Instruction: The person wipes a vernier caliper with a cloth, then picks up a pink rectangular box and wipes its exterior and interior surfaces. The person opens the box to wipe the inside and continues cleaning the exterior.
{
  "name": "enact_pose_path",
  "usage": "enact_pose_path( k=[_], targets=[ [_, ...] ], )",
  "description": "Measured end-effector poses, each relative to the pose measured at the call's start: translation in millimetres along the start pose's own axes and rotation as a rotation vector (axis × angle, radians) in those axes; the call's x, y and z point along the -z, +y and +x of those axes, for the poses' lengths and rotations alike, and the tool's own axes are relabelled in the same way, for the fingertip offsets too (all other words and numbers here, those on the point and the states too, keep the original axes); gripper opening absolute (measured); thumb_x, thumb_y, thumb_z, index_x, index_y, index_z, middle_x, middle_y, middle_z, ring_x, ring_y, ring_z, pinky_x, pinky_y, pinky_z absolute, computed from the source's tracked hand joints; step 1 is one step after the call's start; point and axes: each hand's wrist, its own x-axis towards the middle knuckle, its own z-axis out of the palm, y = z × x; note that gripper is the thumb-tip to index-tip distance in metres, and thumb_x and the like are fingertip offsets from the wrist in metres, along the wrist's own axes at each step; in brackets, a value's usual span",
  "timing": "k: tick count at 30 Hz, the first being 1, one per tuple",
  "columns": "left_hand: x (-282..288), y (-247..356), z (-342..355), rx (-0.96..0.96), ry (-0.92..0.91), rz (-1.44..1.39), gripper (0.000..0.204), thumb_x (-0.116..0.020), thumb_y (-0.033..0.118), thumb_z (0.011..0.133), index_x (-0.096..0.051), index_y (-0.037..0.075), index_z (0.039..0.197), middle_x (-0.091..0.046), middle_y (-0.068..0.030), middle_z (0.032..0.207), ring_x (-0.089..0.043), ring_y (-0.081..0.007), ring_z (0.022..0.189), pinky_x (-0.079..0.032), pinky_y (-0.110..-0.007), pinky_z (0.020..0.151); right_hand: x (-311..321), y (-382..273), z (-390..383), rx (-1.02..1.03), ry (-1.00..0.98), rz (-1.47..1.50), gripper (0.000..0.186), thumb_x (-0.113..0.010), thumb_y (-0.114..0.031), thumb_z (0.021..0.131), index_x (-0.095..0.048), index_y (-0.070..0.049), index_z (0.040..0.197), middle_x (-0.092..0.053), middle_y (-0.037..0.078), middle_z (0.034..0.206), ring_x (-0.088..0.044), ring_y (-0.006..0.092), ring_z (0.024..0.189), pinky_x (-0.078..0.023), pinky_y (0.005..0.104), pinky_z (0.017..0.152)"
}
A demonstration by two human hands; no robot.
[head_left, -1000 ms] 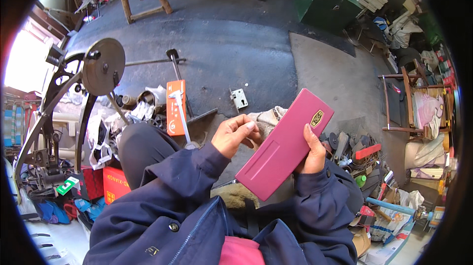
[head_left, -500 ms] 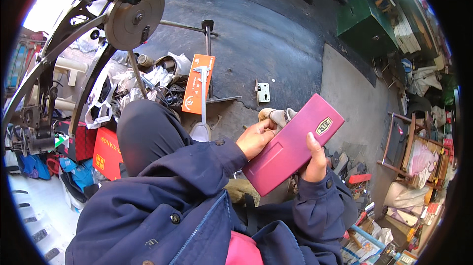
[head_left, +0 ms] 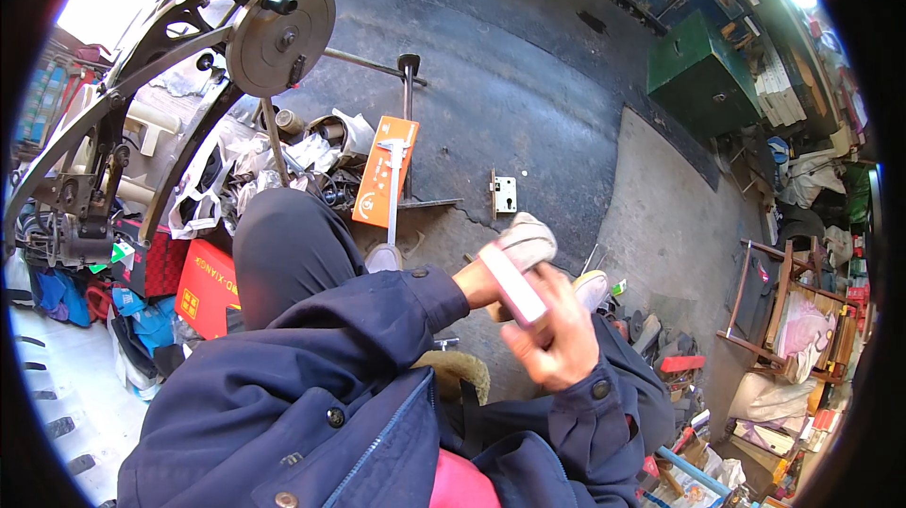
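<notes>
Slim pink case [head_left: 515, 285] lies between our hands in the head view, tilted edge-on and blurred. Our right hand [head_left: 559, 333] curls round its lower end; our left hand [head_left: 479, 283] is half hidden behind it, near a bunched pale cloth [head_left: 528, 240], so we cannot tell its grip. We judge the case light, stiff, rather slippery, best held by its long edges.
</notes>
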Motion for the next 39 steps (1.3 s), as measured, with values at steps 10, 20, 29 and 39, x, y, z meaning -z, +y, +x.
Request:
enact_pose_path(
  k=[10,20,29,39],
  targets=[
    [32.1,18.4,27.4,0.532,-0.161,-0.429,0.042,-0.059,0.035,0.092,-0.061,0.003,0.119,-0.064,-0.0176,0.111,-0.066,-0.0277,0.093,-0.054,-0.041,0.079,-2.4,-16.2,-6.7,0.216,-0.168,0.076,0.075,-0.073,-0.027,0.073,-0.051,0.004,0.138,-0.042,0.032,0.147,-0.041,0.048,0.137,-0.031,0.0549,0.113],
    [61.6,57.8,39.2,1.043,0.325,-1.904,0.057,-0.044,0.054,0.1,-0.059,0.007,0.129,-0.064,-0.0181,0.122,-0.065,-0.0291,0.105,-0.055,-0.045,0.09,3.2,-19.3,-14.5,-0.359,0.271,1.162,0.053,-0.057,-0.033,0.094,-0.052,0.005,0.13,-0.065,0.022,0.118,-0.066,0.0277,0.104,-0.054,0.0411,0.09],
    [61.7,79.1,59.7,0.513,-0.485,0.208,0.047,-0.06,0.032,0.093,-0.057,0.01,0.135,-0.066,-0.014,0.113,-0.065,-0.0258,0.099,-0.052,-0.039,0.091,5.1,33.7,-5.7,-0.521,0.829,1.213,0.03,-0.06,-0.024,0.101,-0.063,0.0,0.119,-0.067,0.005,0.108,-0.064,0.0127,0.094,-0.051,0.0261,0.082],
    [11.1,80.8,30.7,0.296,-0.709,0.587,0.031,-0.064,0.021,0.083,-0.068,0.011,0.112,-0.07,-0.0097,0.09,-0.064,-0.0262,0.078,-0.048,-0.039,0.072,14.1,56.9,-4.5,-0.507,0.886,0.914,0.033,-0.057,-0.028,0.102,-0.064,0.003,0.111,-0.07,0.009,0.098,-0.066,0.0145,0.083,-0.053,0.0282,0.074]
  ],
)
